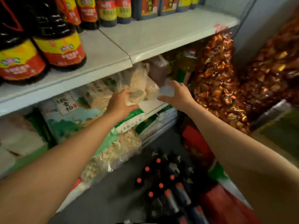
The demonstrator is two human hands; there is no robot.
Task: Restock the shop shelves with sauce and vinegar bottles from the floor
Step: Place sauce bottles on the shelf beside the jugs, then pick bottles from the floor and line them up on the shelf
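Several dark bottles with red caps (161,180) stand in a cluster on the grey floor below me. Large dark sauce bottles with red and yellow labels (59,47) fill the left of the white upper shelf (161,34), whose right part is bare. My left hand (120,103) reaches under that shelf with spread fingers and touches a clear bag of pale food (139,83). My right hand (176,94) hovers beside it, fingers spread, holding nothing.
Bags of rice and dried goods (71,117) crowd the lower shelf. A big clear sack of red and gold wrapped sweets (215,81) hangs at the right, with red and green packs (215,172) on the floor beside the bottles.
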